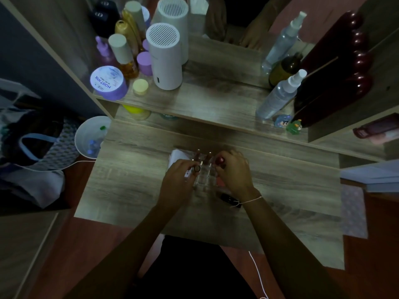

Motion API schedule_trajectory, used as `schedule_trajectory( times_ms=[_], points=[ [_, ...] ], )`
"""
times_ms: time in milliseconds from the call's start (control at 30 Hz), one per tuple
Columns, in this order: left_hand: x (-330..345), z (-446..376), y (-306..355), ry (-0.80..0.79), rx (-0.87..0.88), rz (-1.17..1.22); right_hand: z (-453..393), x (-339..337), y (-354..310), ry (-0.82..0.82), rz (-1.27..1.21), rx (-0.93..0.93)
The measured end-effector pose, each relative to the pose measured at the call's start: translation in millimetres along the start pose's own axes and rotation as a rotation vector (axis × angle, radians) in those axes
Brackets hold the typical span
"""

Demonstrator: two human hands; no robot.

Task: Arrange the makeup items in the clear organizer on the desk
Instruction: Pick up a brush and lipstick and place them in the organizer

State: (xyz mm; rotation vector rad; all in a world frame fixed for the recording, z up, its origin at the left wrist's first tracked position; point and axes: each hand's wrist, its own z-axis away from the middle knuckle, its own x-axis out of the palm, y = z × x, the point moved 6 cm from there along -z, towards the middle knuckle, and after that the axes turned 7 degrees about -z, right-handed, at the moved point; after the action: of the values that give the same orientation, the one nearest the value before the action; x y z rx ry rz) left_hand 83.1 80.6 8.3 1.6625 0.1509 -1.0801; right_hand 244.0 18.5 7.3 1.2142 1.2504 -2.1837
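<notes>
The clear organizer (204, 179) stands at the middle of the wooden desk (280, 180), between my two hands. My left hand (179, 180) is closed around a dark round-topped tube (197, 168) at the organizer's left side. My right hand (234, 171) grips a red-capped item (220, 160) at its right rear corner. Two slim tubes (204, 156) stand upright in the back compartments. A white item (177, 157) lies against the organizer's left rear. A black item (230, 199) lies on the desk under my right wrist.
The shelf above holds a white cylindrical device (165, 59), a purple jar (108, 82), several bottles (125, 55), a spray bottle (278, 96) and two small figurines (288, 124). A white bin (90, 137) stands left of the desk. A mirror (237, 22) backs the shelf.
</notes>
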Motion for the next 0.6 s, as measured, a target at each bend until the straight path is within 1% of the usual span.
schedule_trajectory(
  times_ms=[167,267,333,467,500,600],
  points=[
    [9,-8,-5,-0.007,-0.056,-0.03,1,0,3,0.011,0.004,-0.014],
    [4,-9,0,0.048,0.012,-0.031,1,0,3,0.017,-0.004,-0.023],
    [1,-10,0,0.049,0.017,-0.046,1,0,2,0.023,-0.006,-0.027],
    [6,-8,-4,-0.049,-0.072,-0.041,5,0,1,0.035,-0.031,-0.032],
    [1,-7,1,-0.023,-0.056,-0.028,6,0,1,0.035,-0.036,-0.034],
    [-24,-2,26,0.129,0.095,-0.024,9,-1,3,0.052,-0.05,-0.041]
  ],
)
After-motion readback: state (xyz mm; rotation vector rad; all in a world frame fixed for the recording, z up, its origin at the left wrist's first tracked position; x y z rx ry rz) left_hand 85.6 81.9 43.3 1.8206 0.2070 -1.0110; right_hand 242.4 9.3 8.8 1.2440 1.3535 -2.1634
